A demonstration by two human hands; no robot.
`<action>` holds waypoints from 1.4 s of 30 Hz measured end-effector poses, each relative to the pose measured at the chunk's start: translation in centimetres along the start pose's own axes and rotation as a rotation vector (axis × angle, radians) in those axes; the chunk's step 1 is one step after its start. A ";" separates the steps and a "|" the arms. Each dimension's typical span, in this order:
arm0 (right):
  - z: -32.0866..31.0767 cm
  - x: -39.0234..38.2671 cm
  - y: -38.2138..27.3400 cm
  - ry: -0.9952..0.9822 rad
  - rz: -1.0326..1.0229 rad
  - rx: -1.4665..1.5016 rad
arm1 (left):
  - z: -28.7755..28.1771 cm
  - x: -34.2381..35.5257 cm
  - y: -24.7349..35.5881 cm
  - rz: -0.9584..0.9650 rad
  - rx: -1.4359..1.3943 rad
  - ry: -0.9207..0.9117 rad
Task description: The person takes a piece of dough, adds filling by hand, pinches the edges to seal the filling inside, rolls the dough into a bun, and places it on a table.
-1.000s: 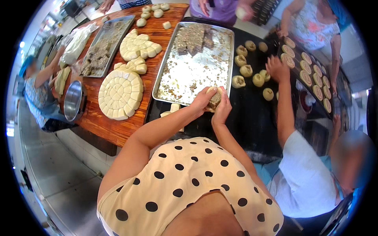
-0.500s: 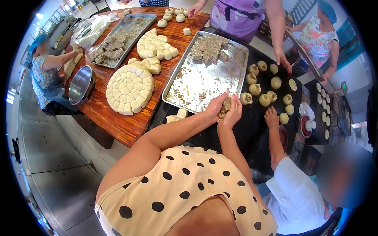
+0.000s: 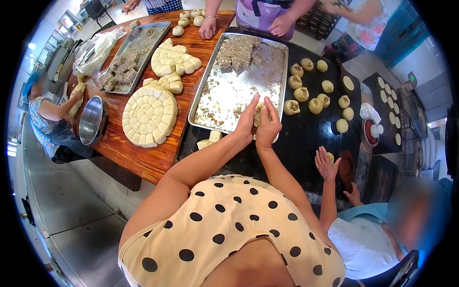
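Your left hand [image 3: 245, 120] and right hand [image 3: 268, 126] are half open, palms facing, cupping a filled dough piece [image 3: 258, 114] between them over the near edge of the large metal tray [image 3: 195, 103]. Your fingers cover most of it, so you can't tell how far its dough closes. Your left forearm partly hides the plain dough chunks [image 3: 210, 138]; glare whitens the tray's middle.

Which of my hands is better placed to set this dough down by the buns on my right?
Your right hand, probably. It and your left hand hold the dough between them, but the right is nearer the buns; the left would likely have to cross it.
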State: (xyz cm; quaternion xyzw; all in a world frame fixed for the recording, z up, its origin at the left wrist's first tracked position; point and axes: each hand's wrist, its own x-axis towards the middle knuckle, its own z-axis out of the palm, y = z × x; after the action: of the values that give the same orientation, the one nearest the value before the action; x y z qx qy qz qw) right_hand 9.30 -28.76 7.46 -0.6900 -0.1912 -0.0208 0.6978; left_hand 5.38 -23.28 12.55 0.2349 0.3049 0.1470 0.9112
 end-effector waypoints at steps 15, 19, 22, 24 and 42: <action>0.2 0.5 -0.9 -0.133 0.057 -0.056 | -3.5 4.7 -2.1 0.412 0.559 0.059; 0.0 0.6 -0.5 -0.055 -0.137 -0.233 | -4.3 6.6 -2.4 0.543 0.913 0.036; 0.4 1.0 -1.0 0.026 0.104 0.052 | -2.8 6.2 -0.8 0.403 1.065 -0.003; -0.1 2.4 -2.2 0.033 0.068 0.032 | -1.7 6.4 0.8 0.160 1.237 -0.022; 1.2 -0.4 -2.8 -0.064 0.302 0.508 | -4.2 1.8 1.7 0.071 0.301 0.007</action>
State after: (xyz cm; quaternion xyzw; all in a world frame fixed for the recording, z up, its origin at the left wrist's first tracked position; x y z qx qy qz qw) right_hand 7.84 -27.84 10.00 -0.5141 -0.1072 0.1536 0.8370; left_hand 3.95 -19.67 9.66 0.3792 0.3181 0.1325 0.8587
